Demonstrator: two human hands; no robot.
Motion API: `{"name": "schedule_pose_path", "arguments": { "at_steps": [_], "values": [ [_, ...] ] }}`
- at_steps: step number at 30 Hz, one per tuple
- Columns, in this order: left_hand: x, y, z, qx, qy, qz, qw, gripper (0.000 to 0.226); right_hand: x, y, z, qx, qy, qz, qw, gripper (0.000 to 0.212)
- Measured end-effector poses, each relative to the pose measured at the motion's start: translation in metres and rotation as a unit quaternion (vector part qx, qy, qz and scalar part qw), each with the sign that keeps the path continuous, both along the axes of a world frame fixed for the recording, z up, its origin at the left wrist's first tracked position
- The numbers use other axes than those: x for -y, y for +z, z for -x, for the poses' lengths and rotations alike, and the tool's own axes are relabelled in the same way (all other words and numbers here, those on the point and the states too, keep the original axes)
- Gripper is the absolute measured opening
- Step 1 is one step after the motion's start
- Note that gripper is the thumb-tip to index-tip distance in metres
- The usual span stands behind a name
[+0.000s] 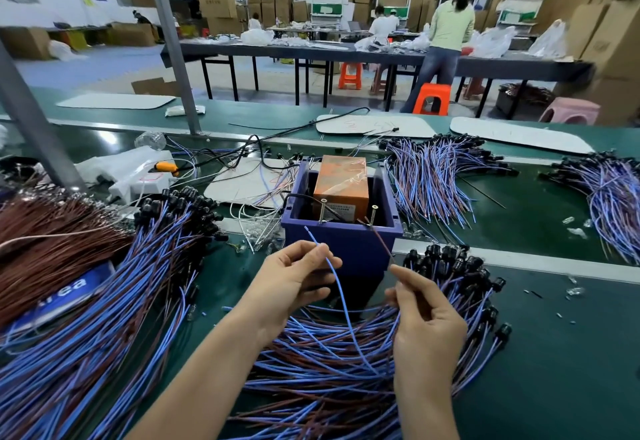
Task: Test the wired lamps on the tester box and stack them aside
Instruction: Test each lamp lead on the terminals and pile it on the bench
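On the green table (540, 353) the purple tester box (341, 232) stood just beyond the person's 2 hands, with an orange block (343, 180) sitting inside it and 2 upright screws (323, 209) rising at its near rim. The left hand (294, 284) pinched a blue wire (337, 284) between thumb and fingertips, its bare end pointing up toward the left screw but not touching it. The right hand (424, 318) gripped a brown wire (381, 242) in the same way, and that lead ran up to the base of the right screw; whether it made contact there I could not tell. Both leads dropped back into a loose heap of wired lamps (346, 370) lying on the near part of the table, black lamp heads fanned out to its right. A larger heap (104, 301) of blue and brown leads spread across the near left, and 2 more bundles (436, 176) lay far right beyond the box. A white power strip (138, 180) lay at far left.
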State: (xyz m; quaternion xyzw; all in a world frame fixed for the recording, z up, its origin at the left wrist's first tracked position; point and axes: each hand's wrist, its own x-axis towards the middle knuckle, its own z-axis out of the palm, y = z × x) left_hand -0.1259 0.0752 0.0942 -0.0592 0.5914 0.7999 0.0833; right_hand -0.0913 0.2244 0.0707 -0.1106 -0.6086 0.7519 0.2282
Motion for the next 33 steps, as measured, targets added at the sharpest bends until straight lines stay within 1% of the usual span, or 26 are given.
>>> {"name": "schedule_pose_path", "arguments": {
  "at_steps": [2, 6, 12, 17, 23, 33],
  "values": [
    [0.002, 0.000, 0.006, 0.003, 0.011, 0.028, 1.000, 0.016, 0.000, -0.002, 0.001, 0.016, 0.006, -0.014, 1.000, 0.035],
    [0.004, 0.002, 0.014, -0.019, 0.031, 0.068, 0.997, 0.023, 0.001, -0.003, 0.003, 0.039, 0.070, -0.053, 0.995, 0.037],
    [0.004, 0.002, 0.021, -0.023, 0.068, 0.094, 0.993, 0.023, 0.001, -0.003, 0.004, 0.062, 0.114, -0.059, 0.990, 0.041],
    [0.004, 0.001, 0.025, -0.023, 0.075, 0.101, 0.992, 0.022, 0.000, -0.004, 0.005, 0.076, 0.143, -0.077, 0.984, 0.043],
    [0.003, 0.000, 0.029, -0.026, 0.077, 0.102, 0.991, 0.022, 0.002, 0.000, 0.003, 0.064, 0.178, -0.106, 0.976, 0.046],
    [0.001, 0.001, 0.034, -0.041, 0.075, 0.104, 0.991, 0.023, 0.001, 0.000, 0.003, 0.047, 0.193, -0.114, 0.974, 0.046]
  ]
}}
